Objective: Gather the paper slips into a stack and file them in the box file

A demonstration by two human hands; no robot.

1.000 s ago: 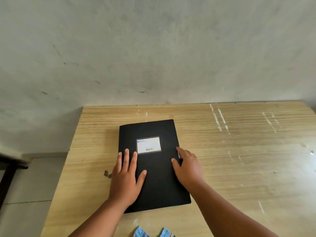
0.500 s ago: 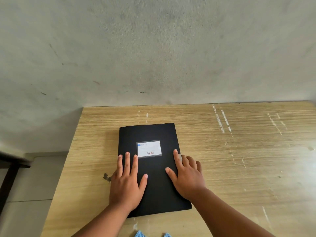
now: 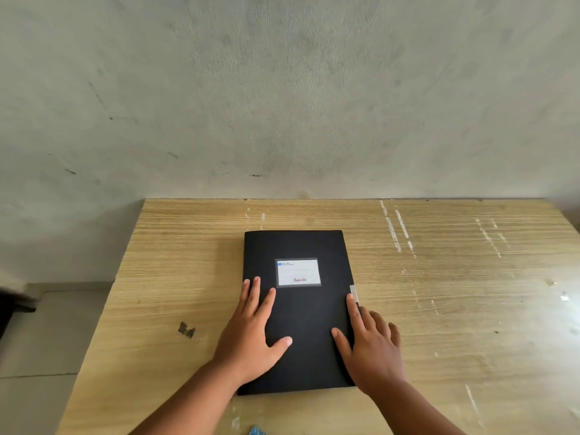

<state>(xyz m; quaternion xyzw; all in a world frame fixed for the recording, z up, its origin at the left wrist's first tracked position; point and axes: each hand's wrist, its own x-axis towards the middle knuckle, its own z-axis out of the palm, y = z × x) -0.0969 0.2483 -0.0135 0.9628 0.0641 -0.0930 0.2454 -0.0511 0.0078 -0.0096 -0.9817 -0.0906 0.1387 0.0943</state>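
Note:
A black box file (image 3: 301, 246) lies closed and flat on the wooden table (image 3: 439, 277), a white label on its lid. My left hand (image 3: 251, 337) rests palm down on the file's near left part, fingers spread. My right hand (image 3: 370, 346) lies flat across the file's right edge, its index finger just below a small grey clasp (image 3: 353, 291). Neither hand holds anything. No paper slips are visible.
A grey plaster wall stands right behind the table. The table's left edge (image 3: 103, 309) drops to a pale floor. A bit of blue patterned material (image 3: 256, 431) peeks in at the bottom edge. A dark mark (image 3: 186, 329) is on the tabletop left of the file.
My right hand opened from curled at the clasp to flat on the file's right edge. The view has shifted a little; the file and my left hand stay put.

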